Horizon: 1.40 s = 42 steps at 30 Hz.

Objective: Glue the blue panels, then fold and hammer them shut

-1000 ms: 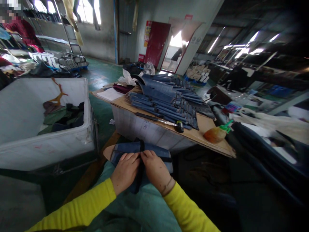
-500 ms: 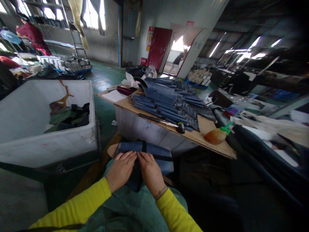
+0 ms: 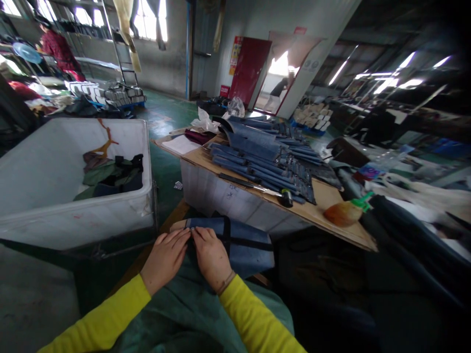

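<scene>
Across my lap lies a blue leather-like piece (image 3: 252, 255) with black straps crossing it and a tan area at its left end. My left hand (image 3: 165, 257) is closed at its near left edge, fingers together and bent over the material. Right beside it, my right hand (image 3: 212, 255) pinches the same edge, and the two sets of fingertips almost touch. A tiny bit of something shiny shows between the fingertips, too small to name. The rest of the gripped edge is hidden under my fingers.
Similar blue pieces (image 3: 257, 152) are piled on a cardboard-topped table (image 3: 327, 193) ahead. Along its edge lie a hammer-like tool (image 3: 257, 187) and an orange-brown squeeze bottle (image 3: 344, 213) with a green cap. A white bin (image 3: 73, 211) stands left; a person (image 3: 61, 51) is beyond.
Both hands have shifted left along the blue piece, towards its tan end, uncovering more of the strap crossing. The whole view has swung slightly left.
</scene>
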Motion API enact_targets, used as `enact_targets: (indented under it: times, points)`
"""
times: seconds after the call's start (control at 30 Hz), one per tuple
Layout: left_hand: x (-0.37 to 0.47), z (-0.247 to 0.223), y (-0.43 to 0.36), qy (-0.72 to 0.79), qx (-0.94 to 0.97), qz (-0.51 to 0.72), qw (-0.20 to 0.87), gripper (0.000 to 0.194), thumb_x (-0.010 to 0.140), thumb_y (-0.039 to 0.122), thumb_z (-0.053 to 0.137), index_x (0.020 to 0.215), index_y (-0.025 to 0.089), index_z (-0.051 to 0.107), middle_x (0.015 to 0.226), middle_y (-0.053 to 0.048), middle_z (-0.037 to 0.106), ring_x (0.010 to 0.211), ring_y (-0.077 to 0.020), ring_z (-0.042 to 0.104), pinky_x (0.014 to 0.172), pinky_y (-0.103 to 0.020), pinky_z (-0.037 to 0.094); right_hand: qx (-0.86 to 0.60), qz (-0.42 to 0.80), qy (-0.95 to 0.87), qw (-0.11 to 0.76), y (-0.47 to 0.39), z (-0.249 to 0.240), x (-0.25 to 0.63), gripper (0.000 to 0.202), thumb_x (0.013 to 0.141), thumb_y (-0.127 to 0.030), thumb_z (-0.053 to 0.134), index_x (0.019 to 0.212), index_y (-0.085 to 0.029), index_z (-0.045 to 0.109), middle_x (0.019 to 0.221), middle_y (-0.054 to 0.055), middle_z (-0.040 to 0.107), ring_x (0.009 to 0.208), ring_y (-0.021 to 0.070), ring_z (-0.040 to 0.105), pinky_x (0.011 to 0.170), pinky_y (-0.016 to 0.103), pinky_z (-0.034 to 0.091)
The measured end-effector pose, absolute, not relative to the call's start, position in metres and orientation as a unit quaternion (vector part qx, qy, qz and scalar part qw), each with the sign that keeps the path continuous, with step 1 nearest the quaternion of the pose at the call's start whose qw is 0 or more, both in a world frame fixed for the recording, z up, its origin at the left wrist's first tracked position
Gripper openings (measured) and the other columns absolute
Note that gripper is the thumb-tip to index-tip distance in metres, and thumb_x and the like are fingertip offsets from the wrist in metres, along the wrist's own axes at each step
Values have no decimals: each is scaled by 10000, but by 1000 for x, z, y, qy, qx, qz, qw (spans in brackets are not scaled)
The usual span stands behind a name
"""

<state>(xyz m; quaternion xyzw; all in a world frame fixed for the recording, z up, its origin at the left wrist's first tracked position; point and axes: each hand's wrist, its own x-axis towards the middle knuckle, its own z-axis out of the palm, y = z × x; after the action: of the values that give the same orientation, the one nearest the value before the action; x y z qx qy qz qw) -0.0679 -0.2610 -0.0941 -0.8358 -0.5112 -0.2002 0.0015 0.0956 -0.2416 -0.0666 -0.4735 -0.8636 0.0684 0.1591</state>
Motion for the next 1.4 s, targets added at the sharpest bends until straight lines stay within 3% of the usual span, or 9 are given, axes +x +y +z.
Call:
enact_targets:
  times: [0.33, 0.5, 0.73, 0.93, 1.13, 1.4]
  points:
    - [-63, -98, -261, -541, -803, -246, -40, 334, 888, 176, 390, 1211, 158, 475, 1270, -100, 516, 1199, -214, 433, 983, -406, 361, -467, 68, -870, 146, -239, -58, 92, 336, 877, -132, 420, 1190, -170, 535, 1156, 85, 563, 1019, 176, 487, 844, 292, 480]
    - [-48, -92, -258, -495, -841, -216, -40, 427, 869, 112, 360, 1287, 159, 430, 1304, -79, 495, 1222, -201, 403, 1040, -414, 304, -487, 57, -860, 139, -247, -54, 135, 359, 878, -104, 409, 1202, -177, 543, 1180, 75, 563, 1024, 177, 491, 878, 300, 467]
    - [-47, -81, -254, -481, -855, -192, -21, 392, 866, 130, 398, 1235, 206, 504, 1254, -56, 537, 1170, -216, 437, 1040, -451, 272, -516, 43, -842, 153, -266, -54, 203, 386, 871, -78, 414, 1215, -195, 545, 1182, 75, 564, 1039, 183, 496, 897, 327, 469]
    - [-28, -75, -254, -478, -856, -197, -14, 341, 881, 158, 398, 1188, 179, 545, 1173, -80, 571, 1107, -239, 469, 979, -447, 338, -547, 48, -803, 230, -280, -69, 226, 363, 886, -116, 407, 1218, -180, 540, 1157, 99, 574, 1046, 187, 515, 904, 363, 477]
    - [33, -72, -257, -420, -883, -195, -77, 382, 892, 156, 399, 1267, 179, 473, 1176, -74, 544, 1086, -221, 458, 942, -390, 388, -554, 77, -784, 269, -278, -72, 226, 359, 880, -110, 402, 1194, -185, 558, 1151, 97, 582, 1051, 182, 523, 916, 364, 469]
    - [48, -66, -245, -408, -888, -185, -100, 283, 891, 137, 400, 1127, 178, 552, 1107, -66, 567, 1028, -214, 489, 879, -373, 436, -566, 93, -786, 231, -273, -69, 217, 358, 872, -97, 426, 1200, -165, 553, 1153, 94, 573, 1052, 193, 500, 908, 339, 468]
